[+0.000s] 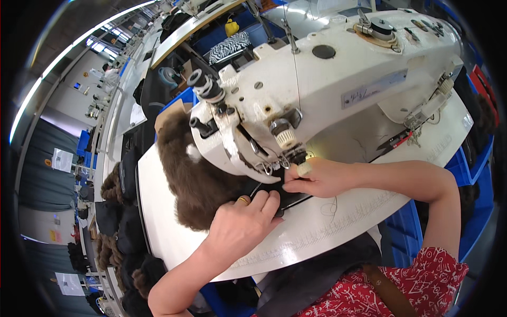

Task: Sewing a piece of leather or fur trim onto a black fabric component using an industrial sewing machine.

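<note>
A white industrial sewing machine (338,68) stands in front of me, its needle area over dark cloth. My left hand (240,224), with a gold ring, has its fingers bent and pressed together on the black fabric (290,198). My right hand (317,178) is closed on the same fabric just right of the needle area; the machine head partly hides its fingertips. A zipper (256,189) with pale teeth runs along the fabric between the hands. Left of the needle, a brown fur piece (193,185) lies beside the fabric, partly beneath the machine head.
The white table (285,253) has a ruler scale near its curved front edge. Red-handled snips (397,143) lie under the machine arm. Dark fur-trimmed pieces (129,227) are piled at left. Blue bins (404,232) stand at right. A loose thread (331,208) lies near my right hand.
</note>
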{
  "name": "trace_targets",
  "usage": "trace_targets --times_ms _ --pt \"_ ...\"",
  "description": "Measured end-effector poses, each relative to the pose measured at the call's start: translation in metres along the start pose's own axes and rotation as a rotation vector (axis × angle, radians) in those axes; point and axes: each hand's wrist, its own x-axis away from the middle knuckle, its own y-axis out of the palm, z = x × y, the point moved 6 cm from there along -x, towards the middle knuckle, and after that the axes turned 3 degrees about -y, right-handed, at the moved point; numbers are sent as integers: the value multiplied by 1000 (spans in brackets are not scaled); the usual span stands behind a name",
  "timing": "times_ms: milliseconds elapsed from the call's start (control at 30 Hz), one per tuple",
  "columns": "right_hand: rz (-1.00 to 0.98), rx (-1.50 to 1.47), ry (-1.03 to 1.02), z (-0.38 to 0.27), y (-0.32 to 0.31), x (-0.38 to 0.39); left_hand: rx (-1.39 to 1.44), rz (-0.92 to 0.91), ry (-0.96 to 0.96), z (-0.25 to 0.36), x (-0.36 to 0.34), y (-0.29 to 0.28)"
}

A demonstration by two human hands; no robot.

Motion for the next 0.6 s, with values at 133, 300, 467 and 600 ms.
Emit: trace_targets --times_ms 133,300,467,600 --pt "-27 -122 116 21 -11 13 -67 52 25 -14 -2 -2" --pt "-73 -171 120 8 -17 19 5 312 -27 -28 35 22" --pt "-66 277 -191 2 -2 26 38 467 -67 -32 45 32" --pt "51 534 -413 -14 17 37 66 365 -93 -23 24 21"
